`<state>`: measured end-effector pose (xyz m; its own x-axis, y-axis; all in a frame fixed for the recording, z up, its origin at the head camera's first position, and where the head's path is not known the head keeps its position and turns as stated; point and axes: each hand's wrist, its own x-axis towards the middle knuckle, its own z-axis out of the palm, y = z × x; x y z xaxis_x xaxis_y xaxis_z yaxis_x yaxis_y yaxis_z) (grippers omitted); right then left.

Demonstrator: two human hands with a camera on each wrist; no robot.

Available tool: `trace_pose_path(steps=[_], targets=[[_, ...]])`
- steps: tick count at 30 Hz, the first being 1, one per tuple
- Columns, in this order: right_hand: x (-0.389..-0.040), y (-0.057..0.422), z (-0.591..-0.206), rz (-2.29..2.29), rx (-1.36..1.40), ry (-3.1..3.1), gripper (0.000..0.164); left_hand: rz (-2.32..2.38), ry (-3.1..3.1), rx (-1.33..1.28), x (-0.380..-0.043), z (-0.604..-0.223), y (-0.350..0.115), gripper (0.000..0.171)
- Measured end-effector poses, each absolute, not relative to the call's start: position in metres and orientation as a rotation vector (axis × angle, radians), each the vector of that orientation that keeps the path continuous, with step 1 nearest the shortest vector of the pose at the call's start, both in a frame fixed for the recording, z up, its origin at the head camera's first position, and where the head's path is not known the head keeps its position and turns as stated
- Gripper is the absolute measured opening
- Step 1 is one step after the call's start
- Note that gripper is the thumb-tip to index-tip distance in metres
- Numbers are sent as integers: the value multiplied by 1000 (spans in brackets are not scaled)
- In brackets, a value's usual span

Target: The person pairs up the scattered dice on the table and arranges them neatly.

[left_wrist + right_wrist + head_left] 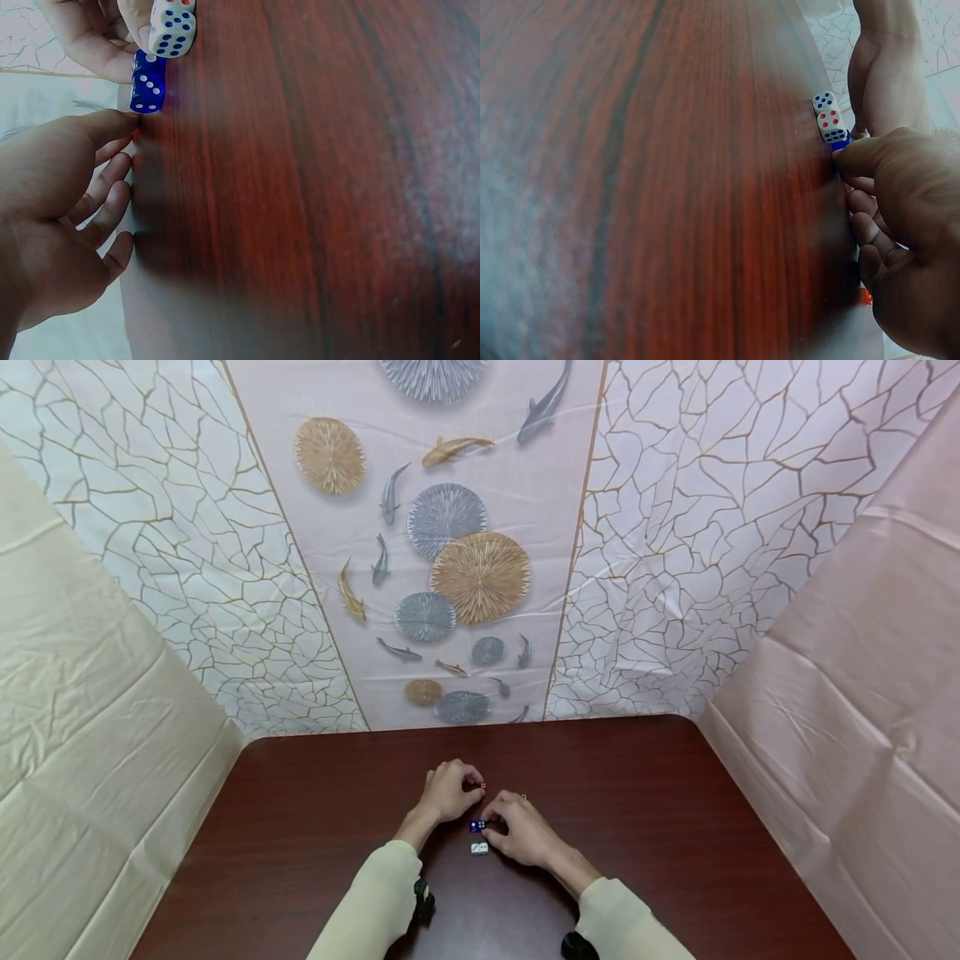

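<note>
Near the middle of the table, my left hand (pixel 447 790) pinches a small red die (pixel 483 786) between thumb and index finger. In the left wrist view the thumb mostly hides this die. My right hand (pixel 522 832) has its thumb and index finger on the right one of two blue dice (pixel 474 827), which sit side by side. White pips show on the blue dice (pixel 148 91) in the left wrist view. Nearer to me stand two white dice (pixel 479 849) side by side, with blue and red pips. Behind the right hand lies another red die (pixel 524 797), partly hidden by it.
The dark red-brown wooden table (pixel 337 860) has rounded far corners. A patterned cloth (pixel 480 685) with fish and round motifs hangs at its far edge. Plain beige cloths (pixel 825 693) slope down along both sides.
</note>
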<state>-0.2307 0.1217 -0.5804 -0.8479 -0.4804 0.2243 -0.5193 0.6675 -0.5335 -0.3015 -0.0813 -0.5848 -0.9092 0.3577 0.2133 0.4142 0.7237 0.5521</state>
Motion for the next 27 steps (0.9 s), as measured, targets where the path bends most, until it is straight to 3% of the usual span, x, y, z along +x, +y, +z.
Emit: trace_pose_path(steps=[11, 27], targets=[[-230, 120, -582, 942, 843, -2805, 9, -945, -2897, -605, -292, -566, -82, 5], [-230, 121, -581, 929, 831, -2817, 10, -1030, -2871, -640, -284, -568, -101, 9]])
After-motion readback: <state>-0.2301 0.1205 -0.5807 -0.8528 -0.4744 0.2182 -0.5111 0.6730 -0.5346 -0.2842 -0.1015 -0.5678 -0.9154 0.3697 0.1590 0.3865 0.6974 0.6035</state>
